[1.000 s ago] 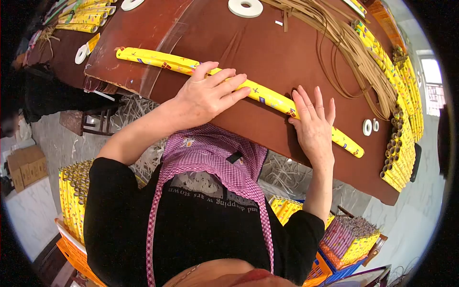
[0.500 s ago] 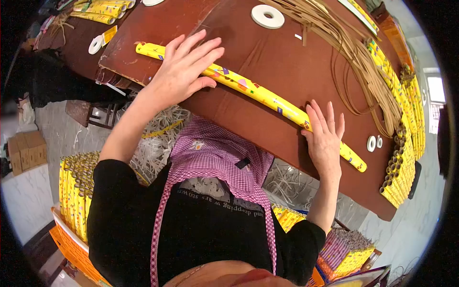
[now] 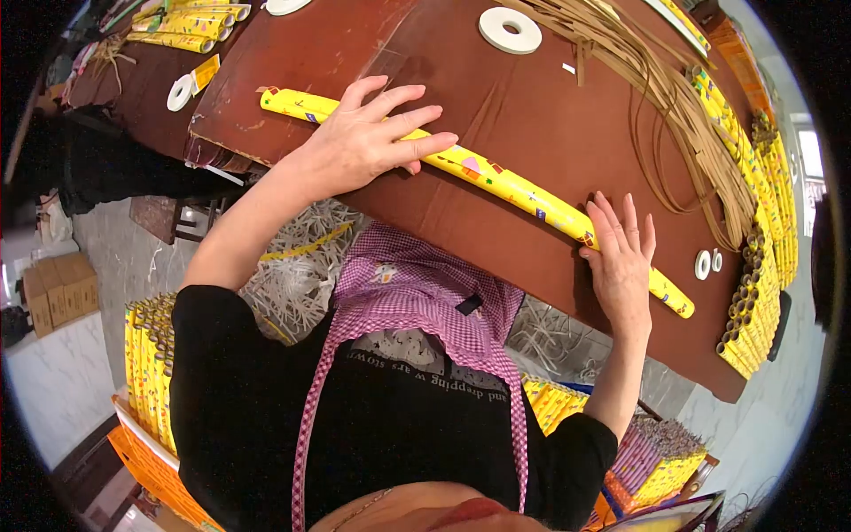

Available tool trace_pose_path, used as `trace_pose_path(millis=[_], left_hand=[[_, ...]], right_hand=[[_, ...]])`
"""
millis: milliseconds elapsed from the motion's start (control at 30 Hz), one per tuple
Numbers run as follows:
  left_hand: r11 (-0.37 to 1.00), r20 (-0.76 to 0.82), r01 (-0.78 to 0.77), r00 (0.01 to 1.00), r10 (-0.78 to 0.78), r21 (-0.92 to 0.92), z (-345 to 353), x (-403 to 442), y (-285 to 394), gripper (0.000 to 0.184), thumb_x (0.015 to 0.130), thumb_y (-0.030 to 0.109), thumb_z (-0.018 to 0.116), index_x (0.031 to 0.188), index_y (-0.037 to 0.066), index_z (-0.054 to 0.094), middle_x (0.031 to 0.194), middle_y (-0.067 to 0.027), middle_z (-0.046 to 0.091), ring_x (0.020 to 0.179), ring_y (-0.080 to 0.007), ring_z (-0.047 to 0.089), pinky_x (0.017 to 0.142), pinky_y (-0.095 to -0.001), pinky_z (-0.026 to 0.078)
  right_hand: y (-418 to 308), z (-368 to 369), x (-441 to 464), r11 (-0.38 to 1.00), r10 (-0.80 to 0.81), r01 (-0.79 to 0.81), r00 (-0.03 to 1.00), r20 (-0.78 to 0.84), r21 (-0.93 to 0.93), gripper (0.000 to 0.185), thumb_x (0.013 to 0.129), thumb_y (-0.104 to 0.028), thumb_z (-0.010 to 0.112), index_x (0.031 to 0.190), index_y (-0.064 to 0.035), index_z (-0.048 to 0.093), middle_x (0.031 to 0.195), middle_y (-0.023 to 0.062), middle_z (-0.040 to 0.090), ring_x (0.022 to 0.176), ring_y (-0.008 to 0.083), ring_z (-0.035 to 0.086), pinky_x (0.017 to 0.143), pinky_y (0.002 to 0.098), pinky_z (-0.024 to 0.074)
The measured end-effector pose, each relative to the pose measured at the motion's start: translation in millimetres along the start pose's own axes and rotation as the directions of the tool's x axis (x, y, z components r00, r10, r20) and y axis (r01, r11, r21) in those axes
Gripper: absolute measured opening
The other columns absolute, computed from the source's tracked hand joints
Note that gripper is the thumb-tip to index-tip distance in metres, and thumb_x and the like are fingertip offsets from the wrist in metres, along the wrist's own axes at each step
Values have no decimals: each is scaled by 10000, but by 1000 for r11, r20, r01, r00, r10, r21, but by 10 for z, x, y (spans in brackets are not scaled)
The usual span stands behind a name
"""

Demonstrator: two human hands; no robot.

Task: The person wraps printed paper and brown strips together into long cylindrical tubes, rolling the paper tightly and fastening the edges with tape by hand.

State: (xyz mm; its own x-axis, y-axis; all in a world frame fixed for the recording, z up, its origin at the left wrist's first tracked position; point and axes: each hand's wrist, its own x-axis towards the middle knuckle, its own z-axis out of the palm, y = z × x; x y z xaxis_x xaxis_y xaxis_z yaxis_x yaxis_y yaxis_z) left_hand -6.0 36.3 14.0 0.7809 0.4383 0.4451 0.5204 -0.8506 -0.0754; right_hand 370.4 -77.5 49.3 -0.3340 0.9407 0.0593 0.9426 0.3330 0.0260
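A long yellow patterned roll (image 3: 505, 184) lies slantwise on the brown table (image 3: 425, 208), from upper left to lower right. Across its left half rests my left hand (image 3: 359, 142), palm down with the fingers spread. My right hand (image 3: 620, 266) lies over the right part, its fingers stretched out and slightly apart. The stretches of the roll under both hands are hidden. Both of its ends show beyond my hands.
A large white tape roll (image 3: 510, 31) and brown strips (image 3: 683, 133) are at the back. Two small white rings (image 3: 703, 264) lie right, beside stacked yellow tubes (image 3: 753, 310). More yellow rolls (image 3: 182, 25) and a tape roll (image 3: 181, 92) sit at upper left.
My left hand slid left along the roll, then came back partway toward the middle. The roll has turned a little, showing other parts of its pattern. The whole view has shifted.
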Motion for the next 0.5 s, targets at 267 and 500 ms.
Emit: trace_pose_path(millis=[267, 500], left_hand=[[998, 11, -60, 998, 60, -2, -12, -4, -53, 502, 820, 291, 726, 1312, 270, 628, 1231, -38, 646, 1152, -234, 573, 1055, -491, 378], [999, -69, -27, 997, 30, 34, -11, 5, 19, 486, 794, 248, 729, 1273, 237, 649, 1153, -32, 627, 1035, -205, 573, 1039, -451, 374]], right_hand=[[7, 9, 1, 1000, 4, -4, 1000, 16, -8, 634, 826, -195, 723, 1417, -147, 497, 1494, 8, 489, 1446, 306, 347, 1195, 536, 204], [-204, -317, 294, 997, -69, 70, 997, -28, 30, 831, 769, -404, 715, 1490, -123, 413, 1526, 60, 445, 1450, 351, 327, 1185, 562, 197]])
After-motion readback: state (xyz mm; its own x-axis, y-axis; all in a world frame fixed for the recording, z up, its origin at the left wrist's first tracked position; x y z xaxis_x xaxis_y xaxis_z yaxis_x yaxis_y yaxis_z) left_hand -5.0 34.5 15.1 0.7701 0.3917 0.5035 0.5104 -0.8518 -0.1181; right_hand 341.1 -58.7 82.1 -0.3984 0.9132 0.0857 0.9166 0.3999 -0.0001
